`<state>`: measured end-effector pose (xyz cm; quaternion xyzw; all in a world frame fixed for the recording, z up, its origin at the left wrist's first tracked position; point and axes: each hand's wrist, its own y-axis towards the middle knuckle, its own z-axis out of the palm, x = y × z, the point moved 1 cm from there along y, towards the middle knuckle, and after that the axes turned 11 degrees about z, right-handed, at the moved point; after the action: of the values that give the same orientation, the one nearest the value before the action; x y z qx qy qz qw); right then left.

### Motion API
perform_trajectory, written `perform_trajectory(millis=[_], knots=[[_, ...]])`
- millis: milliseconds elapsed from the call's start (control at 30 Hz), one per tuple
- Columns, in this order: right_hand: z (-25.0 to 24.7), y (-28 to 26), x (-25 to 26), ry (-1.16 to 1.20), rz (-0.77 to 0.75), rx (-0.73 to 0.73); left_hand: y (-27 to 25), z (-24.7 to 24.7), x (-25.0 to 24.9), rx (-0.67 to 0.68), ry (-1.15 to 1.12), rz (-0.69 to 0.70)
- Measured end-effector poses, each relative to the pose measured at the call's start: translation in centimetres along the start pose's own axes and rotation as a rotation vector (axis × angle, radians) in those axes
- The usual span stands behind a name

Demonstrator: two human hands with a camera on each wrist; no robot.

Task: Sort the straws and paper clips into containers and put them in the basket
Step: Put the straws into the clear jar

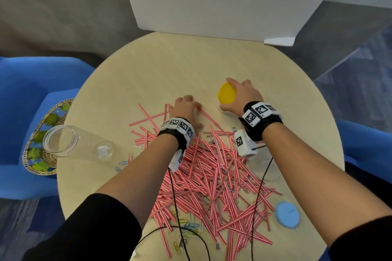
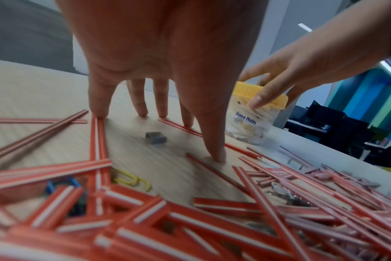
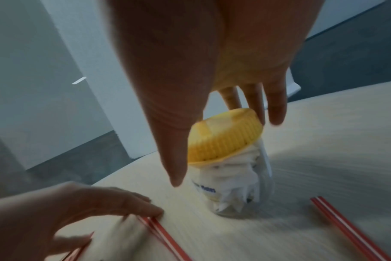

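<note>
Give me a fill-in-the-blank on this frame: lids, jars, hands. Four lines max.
1. The right hand reaches over a jar with a ____ lid.
2. The clear open jar near the basket lies on its ____.
3. The loose lid at the table's near right edge is ____.
4. The left hand has its fingertips down on the ____.

Missing words: yellow; side; blue; straws

right hand [image 3: 212,70] over yellow-lidded jar [image 3: 228,141], left hand [image 3: 63,211] touching straws [image 3: 159,229]

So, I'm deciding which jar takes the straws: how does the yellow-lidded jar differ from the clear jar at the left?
The yellow-lidded jar stands upright; the clear jar lies on its side. The first is capped and stuffed with white paper; the second is open and empty. The right hand reaches over the first; nothing touches the second. Both are transparent.
</note>
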<state>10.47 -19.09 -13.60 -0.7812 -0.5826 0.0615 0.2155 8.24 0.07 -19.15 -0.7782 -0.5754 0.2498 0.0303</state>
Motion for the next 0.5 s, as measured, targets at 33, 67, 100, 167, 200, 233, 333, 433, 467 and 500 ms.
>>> perform_trajectory(millis=[33,67,100,167,200,233,333,433,467,500], knots=[[0.1,-0.4,0.1,-0.003,0.006,0.002,0.0,0.1,0.1,-0.002,0.007,0.007],[0.1,-1.0,0.4,-0.022,0.001,-0.03,-0.1,0.1,0.1,0.0,0.012,0.015],[0.0,-1.9,0.7,-0.043,-0.026,-0.097,-0.2,0.1,0.2,0.004,0.008,0.022],[0.2,-4.5,1.7,-0.049,-0.124,-0.249,-0.5,-0.2,0.4,0.013,-0.02,0.044],[0.6,-5.8,2.1,-0.054,-0.17,-0.271,-0.8,-0.4,0.6,0.003,-0.048,0.05],[1.3,-7.2,2.3,-0.062,-0.202,-0.229,-1.2,-0.7,0.9,-0.021,-0.09,0.053],[4.2,-10.4,2.2,-0.12,-0.139,0.094,-3.8,-1.7,1.5,-0.11,-0.255,0.062],[6.7,-12.4,2.0,-0.23,-0.115,0.209,-7.8,-2.2,1.7,-0.171,-0.296,0.068],[7.4,-12.9,2.1,-0.254,-0.125,0.191,-9.3,-2.1,1.6,-0.177,-0.276,0.076],[7.9,-13.4,2.2,-0.262,-0.136,0.168,-10.8,-1.7,1.6,-0.169,-0.249,0.091]])
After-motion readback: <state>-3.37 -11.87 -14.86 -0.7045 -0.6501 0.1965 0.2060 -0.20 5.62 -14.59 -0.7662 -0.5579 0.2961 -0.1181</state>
